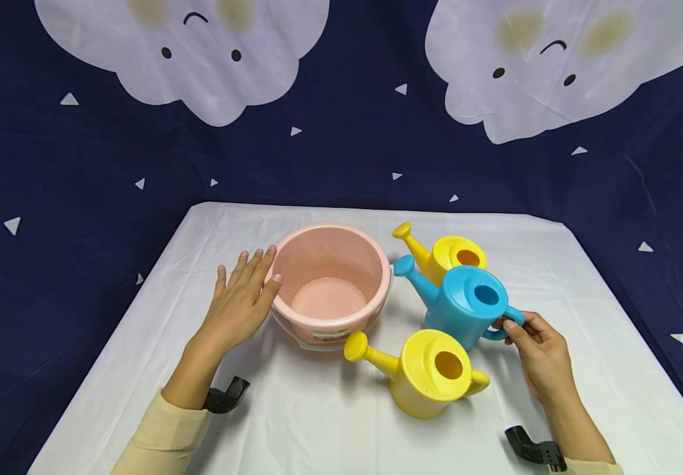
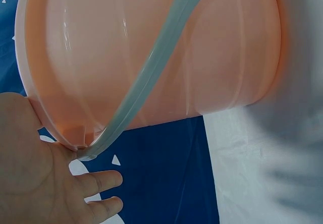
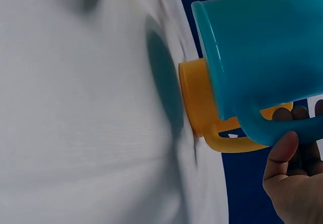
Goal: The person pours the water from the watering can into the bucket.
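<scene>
A blue watering can (image 1: 466,303) is gripped by its handle in my right hand (image 1: 540,356). In the right wrist view, the can's base (image 3: 209,57) is raised off the cloth, with a shadow beneath. My left hand (image 1: 237,303) lies with straight fingers against the left rim of a pink bucket (image 1: 332,323). The left wrist view shows the bucket's grey-white handle (image 2: 146,77) hanging across its side. One yellow watering can (image 1: 427,376) stands in front of the blue one. Another yellow watering can (image 1: 436,260) stands behind it, partly hidden.
A white cloth (image 1: 300,415) covers the table. Behind it hangs a dark blue curtain (image 1: 347,158) printed with clouds and small white triangles. Black wrist mounts (image 1: 225,396) are on both forearms. The front yellow can's spout (image 1: 371,353) points toward the bucket.
</scene>
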A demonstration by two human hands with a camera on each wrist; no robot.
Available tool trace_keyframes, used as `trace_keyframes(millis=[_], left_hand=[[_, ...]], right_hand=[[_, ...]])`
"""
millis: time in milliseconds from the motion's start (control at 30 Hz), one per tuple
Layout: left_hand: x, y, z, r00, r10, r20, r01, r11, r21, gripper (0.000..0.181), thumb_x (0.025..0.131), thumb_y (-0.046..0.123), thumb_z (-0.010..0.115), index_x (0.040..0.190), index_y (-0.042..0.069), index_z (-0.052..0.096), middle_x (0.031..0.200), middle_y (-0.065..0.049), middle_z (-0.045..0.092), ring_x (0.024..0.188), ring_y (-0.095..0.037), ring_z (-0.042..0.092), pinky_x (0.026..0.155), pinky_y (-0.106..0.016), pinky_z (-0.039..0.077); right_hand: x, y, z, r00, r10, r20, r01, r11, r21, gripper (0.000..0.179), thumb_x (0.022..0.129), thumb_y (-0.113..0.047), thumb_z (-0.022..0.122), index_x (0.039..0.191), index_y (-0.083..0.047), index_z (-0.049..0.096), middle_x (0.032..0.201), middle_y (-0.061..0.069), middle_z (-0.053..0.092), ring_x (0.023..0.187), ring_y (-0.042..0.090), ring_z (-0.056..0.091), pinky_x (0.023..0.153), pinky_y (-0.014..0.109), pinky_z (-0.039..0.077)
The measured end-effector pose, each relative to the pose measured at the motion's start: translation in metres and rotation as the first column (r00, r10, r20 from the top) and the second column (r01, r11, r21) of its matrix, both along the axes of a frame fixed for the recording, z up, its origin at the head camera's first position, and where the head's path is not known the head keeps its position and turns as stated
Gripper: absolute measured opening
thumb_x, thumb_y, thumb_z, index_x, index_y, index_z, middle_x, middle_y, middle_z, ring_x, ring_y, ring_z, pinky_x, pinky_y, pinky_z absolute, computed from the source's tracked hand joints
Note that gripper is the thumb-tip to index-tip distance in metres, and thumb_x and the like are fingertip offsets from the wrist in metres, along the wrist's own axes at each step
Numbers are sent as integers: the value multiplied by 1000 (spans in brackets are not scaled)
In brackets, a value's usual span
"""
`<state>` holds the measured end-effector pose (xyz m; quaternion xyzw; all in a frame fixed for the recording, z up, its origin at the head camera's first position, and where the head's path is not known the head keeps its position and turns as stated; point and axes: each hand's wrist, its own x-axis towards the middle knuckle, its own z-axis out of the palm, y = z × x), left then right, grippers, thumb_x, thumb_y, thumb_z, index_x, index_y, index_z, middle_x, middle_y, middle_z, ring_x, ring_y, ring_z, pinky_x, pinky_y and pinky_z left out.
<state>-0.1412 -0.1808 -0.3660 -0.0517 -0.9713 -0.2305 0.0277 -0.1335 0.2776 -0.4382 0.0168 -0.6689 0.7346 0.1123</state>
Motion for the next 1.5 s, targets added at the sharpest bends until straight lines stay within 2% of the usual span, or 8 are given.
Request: trace_keyframes(millis=[400, 633, 1200, 1500], left_hand=[[0, 1, 0, 1000, 0, 4, 0, 1000, -6, 60, 99, 57, 18, 152, 32, 7, 160, -7, 13, 149, -30, 0, 115, -60, -9], [0, 1, 0, 1000, 0, -1, 0, 1000, -2, 60, 99, 57, 18, 152, 32, 7, 160, -7, 13, 149, -29, -1, 115, -60, -9], [0, 0, -2, 1000, 0, 3, 0, 1000, -7, 61, 99, 57, 18, 152, 31, 7, 160, -7, 11, 149, -30, -1, 115, -60, -9], [0, 1, 0, 1000, -11, -3, 11, 1000, -5, 60, 99, 55, 19, 153, 30, 7, 160, -8, 11, 149, -31, 0, 117, -59, -2]], right_hand=[[3, 3, -10, 1000, -13, 14, 12, 999, 53, 9, 91, 0, 58, 96, -5, 64, 87, -5, 73, 82, 7, 65, 66, 17, 48], [5, 4, -14, 1000, 0, 19, -1, 999, 41, 9, 90, 0, 59, 96, -6, 63, 89, -6, 73, 84, 5, 66, 67, 17, 48], [8, 5, -22, 999, 35, 36, -39, 995, 92, 11, 91, -1, 57, 100, -3, 62, 91, -6, 73, 86, 5, 65, 69, 17, 49], [7, 6, -26, 996, 55, 66, -63, 990, 127, 10, 92, -4, 58, 102, -4, 61, 93, -10, 72, 88, 3, 64, 71, 17, 49]])
